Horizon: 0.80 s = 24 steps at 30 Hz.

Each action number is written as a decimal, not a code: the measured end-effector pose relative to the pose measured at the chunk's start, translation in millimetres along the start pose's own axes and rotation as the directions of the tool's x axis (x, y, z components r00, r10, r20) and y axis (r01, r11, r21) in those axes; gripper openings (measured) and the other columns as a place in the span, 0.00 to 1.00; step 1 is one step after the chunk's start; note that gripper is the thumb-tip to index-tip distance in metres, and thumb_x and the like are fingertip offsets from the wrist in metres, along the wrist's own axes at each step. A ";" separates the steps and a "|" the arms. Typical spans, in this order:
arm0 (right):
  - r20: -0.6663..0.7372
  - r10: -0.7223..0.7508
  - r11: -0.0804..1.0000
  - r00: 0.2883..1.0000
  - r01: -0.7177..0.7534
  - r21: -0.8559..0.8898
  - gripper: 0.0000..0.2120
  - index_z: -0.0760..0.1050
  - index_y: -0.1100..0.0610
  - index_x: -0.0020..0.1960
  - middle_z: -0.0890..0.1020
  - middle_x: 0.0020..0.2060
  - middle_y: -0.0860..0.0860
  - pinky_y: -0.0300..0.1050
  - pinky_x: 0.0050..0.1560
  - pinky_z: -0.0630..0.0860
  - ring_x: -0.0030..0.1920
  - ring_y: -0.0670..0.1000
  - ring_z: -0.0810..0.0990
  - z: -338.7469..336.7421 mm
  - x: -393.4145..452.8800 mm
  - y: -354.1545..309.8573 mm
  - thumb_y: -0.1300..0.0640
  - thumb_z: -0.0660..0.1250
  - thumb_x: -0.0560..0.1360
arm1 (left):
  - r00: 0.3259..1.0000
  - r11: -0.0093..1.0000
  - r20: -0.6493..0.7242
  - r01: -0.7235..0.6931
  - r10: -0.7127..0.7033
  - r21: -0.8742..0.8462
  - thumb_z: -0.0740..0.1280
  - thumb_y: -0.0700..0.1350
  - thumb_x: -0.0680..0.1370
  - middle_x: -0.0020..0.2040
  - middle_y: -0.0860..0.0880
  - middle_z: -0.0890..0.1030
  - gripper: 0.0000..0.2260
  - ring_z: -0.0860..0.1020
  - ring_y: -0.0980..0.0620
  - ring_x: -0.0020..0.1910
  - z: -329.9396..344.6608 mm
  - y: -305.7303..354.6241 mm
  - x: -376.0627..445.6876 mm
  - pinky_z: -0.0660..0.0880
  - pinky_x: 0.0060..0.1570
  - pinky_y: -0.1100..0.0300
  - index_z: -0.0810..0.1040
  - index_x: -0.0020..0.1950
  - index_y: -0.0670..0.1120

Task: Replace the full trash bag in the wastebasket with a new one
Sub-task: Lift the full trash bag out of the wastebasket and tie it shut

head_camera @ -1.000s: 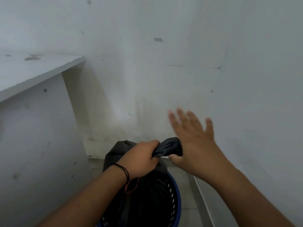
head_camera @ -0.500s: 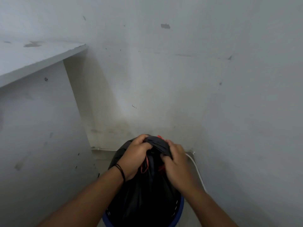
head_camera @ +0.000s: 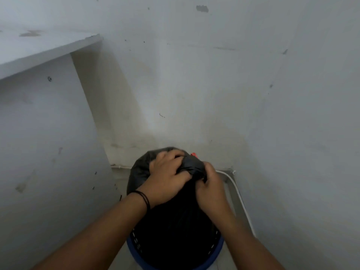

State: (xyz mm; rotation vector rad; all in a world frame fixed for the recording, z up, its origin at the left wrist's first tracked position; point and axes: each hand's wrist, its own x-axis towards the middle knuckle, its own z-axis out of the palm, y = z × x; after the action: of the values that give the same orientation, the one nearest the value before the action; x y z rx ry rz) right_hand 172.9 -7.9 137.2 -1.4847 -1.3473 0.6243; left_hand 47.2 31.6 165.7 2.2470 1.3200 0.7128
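A: scene?
B: grey-white wall [head_camera: 194,84] fills the back and right of frame, scuffed, dark chip at top centre. white desk [head_camera: 39,47] upper left, its side panel running down the left edge. white cable [head_camera: 236,190] along the floor at right-centre

A: task item?
B: black trash bag [head_camera: 175,227] bottom centre, sitting inside the blue wastebasket [head_camera: 219,248], bulging well above the slotted rim. neck gathered into a bunch at the top

A: hands?
B: left hand [head_camera: 167,180] fingers curled round the bunched neck from the left, black cord bracelet [head_camera: 144,198] on that wrist. right hand [head_camera: 211,186] pinching the same bunch from the right, just beside the left, fingers curled into the plastic

A: anything else?
B: small red bit [head_camera: 194,154] poking out just above the bunch, can't tell what it is
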 end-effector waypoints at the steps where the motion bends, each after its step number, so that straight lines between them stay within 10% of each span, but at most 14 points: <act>1: 0.002 0.014 0.999 1.000 -0.014 0.037 0.18 0.75 0.59 0.54 0.81 0.47 0.52 0.38 0.51 0.73 0.48 0.49 0.78 -5.6 5.3 -1.5 0.74 0.59 0.70 | 0.991 0.969 -0.031 -0.120 0.130 0.217 0.56 0.64 0.71 0.70 0.55 0.67 0.24 0.60 0.50 0.70 4.0 -6.8 -2.7 0.50 0.64 0.57 0.73 0.63 0.54; 5: 0.115 0.089 0.988 0.989 -0.102 0.115 0.15 0.78 0.57 0.47 0.77 0.51 0.58 0.40 0.52 0.74 0.49 0.51 0.78 -17.0 15.7 -7.6 0.74 0.61 0.71 | 0.992 0.992 0.038 -0.122 0.121 0.027 0.60 0.74 0.63 0.77 0.60 0.49 0.41 0.37 0.62 0.74 19.2 -17.4 -3.5 0.33 0.72 0.45 0.53 0.73 0.61; 8: 0.277 0.184 0.942 0.943 -0.250 0.225 0.16 0.81 0.51 0.36 0.83 0.39 0.54 0.41 0.41 0.76 0.39 0.49 0.80 -23.3 16.7 -10.8 0.71 0.65 0.70 | 0.993 0.950 0.102 -0.024 0.059 -0.311 0.69 0.67 0.61 0.65 0.72 0.63 0.37 0.57 0.64 0.71 21.0 -13.5 2.7 0.51 0.74 0.47 0.52 0.63 0.72; 12: 0.378 0.205 0.946 0.903 -0.282 0.161 0.11 0.82 0.57 0.42 0.84 0.40 0.56 0.44 0.43 0.78 0.39 0.50 0.82 -35.9 24.1 -10.4 0.71 0.69 0.67 | 0.986 0.955 0.141 -0.041 0.086 -0.295 0.75 0.58 0.60 0.62 0.71 0.66 0.42 0.66 0.55 0.68 33.7 -12.1 6.9 0.60 0.71 0.53 0.54 0.67 0.67; 19: 0.369 0.078 0.996 0.926 -0.088 0.011 0.11 0.78 0.50 0.40 0.84 0.40 0.51 0.48 0.52 0.77 0.44 0.48 0.81 -45.2 20.9 -13.5 0.66 0.72 0.68 | 1.000 0.952 0.014 0.027 -0.024 -0.306 0.72 0.43 0.67 0.45 0.50 0.83 0.11 0.80 0.54 0.46 49.8 -10.1 4.6 0.77 0.49 0.55 0.80 0.48 0.46; 24: 0.151 0.165 0.986 0.975 -0.166 -0.004 0.10 0.79 0.44 0.41 0.83 0.43 0.40 0.23 0.42 0.72 0.43 0.34 0.80 -78.5 0.7 12.9 0.59 0.67 0.74 | 0.999 0.992 -0.004 -0.035 0.034 -0.118 0.65 0.41 0.72 0.43 0.44 0.82 0.07 0.79 0.46 0.44 41.5 -4.6 10.2 0.75 0.47 0.55 0.79 0.46 0.40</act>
State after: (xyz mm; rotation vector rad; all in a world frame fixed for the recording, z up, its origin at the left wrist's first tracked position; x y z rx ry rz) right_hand 246.9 -31.1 155.0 -1.5795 -1.3410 0.8629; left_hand 74.4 38.2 133.1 2.1797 1.2096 0.7846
